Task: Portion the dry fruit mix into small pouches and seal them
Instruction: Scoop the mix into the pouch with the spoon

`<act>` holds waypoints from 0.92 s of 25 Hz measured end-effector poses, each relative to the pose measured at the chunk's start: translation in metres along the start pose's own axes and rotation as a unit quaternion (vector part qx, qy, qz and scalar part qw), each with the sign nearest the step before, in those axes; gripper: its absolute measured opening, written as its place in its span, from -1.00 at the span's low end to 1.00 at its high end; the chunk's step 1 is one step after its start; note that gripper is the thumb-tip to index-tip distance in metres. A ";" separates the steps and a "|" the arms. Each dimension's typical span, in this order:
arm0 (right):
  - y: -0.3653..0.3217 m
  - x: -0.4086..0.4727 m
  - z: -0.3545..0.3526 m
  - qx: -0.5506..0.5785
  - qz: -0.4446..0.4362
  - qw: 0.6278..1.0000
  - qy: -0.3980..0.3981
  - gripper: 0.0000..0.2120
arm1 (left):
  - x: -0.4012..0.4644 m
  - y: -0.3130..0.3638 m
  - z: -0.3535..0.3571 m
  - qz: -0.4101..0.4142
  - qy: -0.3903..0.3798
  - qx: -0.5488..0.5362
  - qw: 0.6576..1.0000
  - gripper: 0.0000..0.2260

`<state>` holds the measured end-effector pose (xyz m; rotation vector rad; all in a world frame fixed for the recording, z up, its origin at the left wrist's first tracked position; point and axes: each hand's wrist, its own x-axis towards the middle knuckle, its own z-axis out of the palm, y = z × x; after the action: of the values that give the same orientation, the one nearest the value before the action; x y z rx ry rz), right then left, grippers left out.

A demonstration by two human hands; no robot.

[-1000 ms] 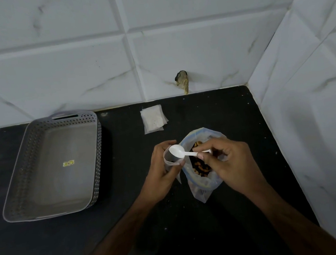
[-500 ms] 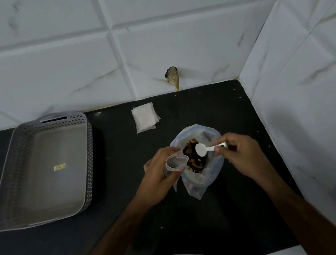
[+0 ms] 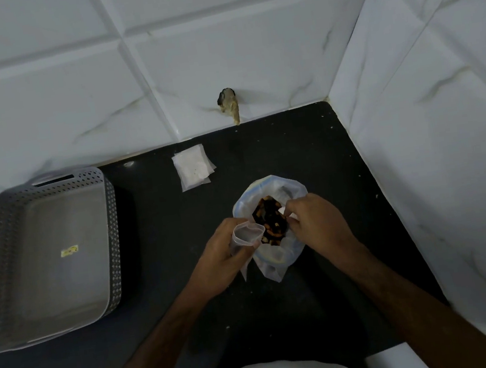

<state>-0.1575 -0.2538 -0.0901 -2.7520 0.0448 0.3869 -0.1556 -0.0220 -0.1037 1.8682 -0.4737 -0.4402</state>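
A large clear bag (image 3: 293, 188) stands open on the black counter with dark and orange dry fruit mix (image 3: 268, 222) inside. My left hand (image 3: 222, 259) grips a small clear pouch (image 3: 248, 233) with its mouth held open, just left of the bag. My right hand (image 3: 315, 223) holds a white plastic spoon (image 3: 284, 211) down in the bag's mouth; only a bit of the spoon shows past my fingers. A stack of empty small pouches (image 3: 193, 170) lies near the back wall.
A grey perforated tray (image 3: 112, 219) sits on the left of the black counter (image 3: 308, 150). White tiled walls close the counter at the back and right. A small brownish lump (image 3: 228, 103) sticks to the back wall.
My right hand has moved the spoon from above the small pouch to the right and lowered it into the large bag. My left hand keeps holding the small pouch open.
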 end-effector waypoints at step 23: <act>0.014 -0.003 0.021 0.249 0.047 0.965 -0.061 -0.89 | -0.002 -0.010 0.007 -0.114 0.022 -0.212 0.970 -0.73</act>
<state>-0.1669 -0.2597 -0.1133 -2.2312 0.2116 0.4925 -0.1596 -0.0231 -0.1155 1.5157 -0.1186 -0.6004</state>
